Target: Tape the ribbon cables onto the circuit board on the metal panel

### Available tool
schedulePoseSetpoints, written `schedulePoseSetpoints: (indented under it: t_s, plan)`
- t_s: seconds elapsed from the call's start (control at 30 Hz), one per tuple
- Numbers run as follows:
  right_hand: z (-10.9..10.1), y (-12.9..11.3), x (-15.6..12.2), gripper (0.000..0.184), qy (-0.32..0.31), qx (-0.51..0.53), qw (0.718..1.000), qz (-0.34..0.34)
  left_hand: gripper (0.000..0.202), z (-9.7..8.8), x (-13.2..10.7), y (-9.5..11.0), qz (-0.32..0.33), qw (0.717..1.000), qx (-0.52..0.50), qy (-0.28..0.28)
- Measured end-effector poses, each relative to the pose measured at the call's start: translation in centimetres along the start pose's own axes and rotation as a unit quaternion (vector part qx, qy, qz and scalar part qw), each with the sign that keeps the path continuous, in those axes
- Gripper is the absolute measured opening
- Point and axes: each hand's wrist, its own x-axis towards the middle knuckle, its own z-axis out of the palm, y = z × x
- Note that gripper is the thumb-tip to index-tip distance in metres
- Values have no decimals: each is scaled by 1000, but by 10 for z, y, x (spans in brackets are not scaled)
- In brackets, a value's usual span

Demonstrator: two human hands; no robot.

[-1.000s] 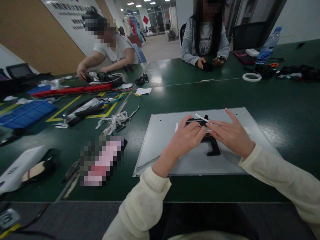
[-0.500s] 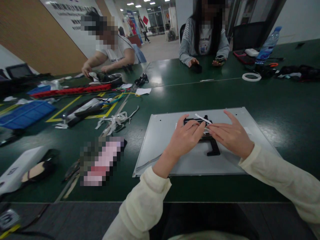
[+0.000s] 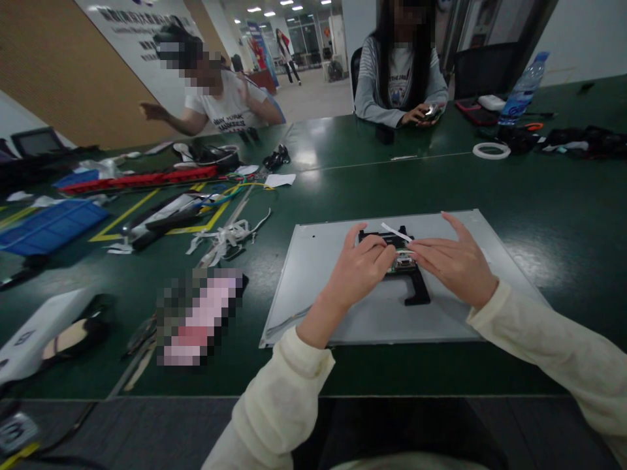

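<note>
A grey flat panel [image 3: 337, 313] lies face down on the green table in front of me. On it sits a black plastic piece [image 3: 416, 287] with a small green circuit board [image 3: 402, 264] and a white strip [image 3: 394, 231] sticking up. My left hand [image 3: 360, 271] rests on the black piece with its fingers curled down onto it. From the right, my right hand [image 3: 453, 264] lays its stretched fingers flat over the board's edge. The fingertips of both hands meet over the board. Both sleeves are cream coloured.
To the left lie a tangle of white strips [image 3: 223, 236], coloured wires, a blue tray [image 3: 46, 225], a red bar [image 3: 140, 177] and a white box [image 3: 29, 336]. A tape roll [image 3: 491, 151] and water bottle [image 3: 522, 88] stand far right. Two people sit across the table.
My left hand's fingers have drawn back a little, uncovering the green board. The person at the far left has raised both arms; the other now holds a phone near the chest.
</note>
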Motion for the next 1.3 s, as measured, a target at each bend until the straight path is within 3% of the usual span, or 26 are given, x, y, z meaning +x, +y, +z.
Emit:
schedulePoseSetpoints:
  t_s: [0.37,0.77,1.03,1.3]
  plan:
    - [-1,3,0,17,7,11,1000,7,23,-2,0,-1,-45,999,-16,19]
    - [-4,4,3,9,20,-25,999,11,13,-2,1,-5,-34,998,-11,41]
    - [-5,5,1,17,0,-44,999,3,16,-4,1,-7,-70,996,0,62]
    - [-4,9,0,37,-63,-99,993,-3,16,-1,-2,-10,-73,995,-4,62]
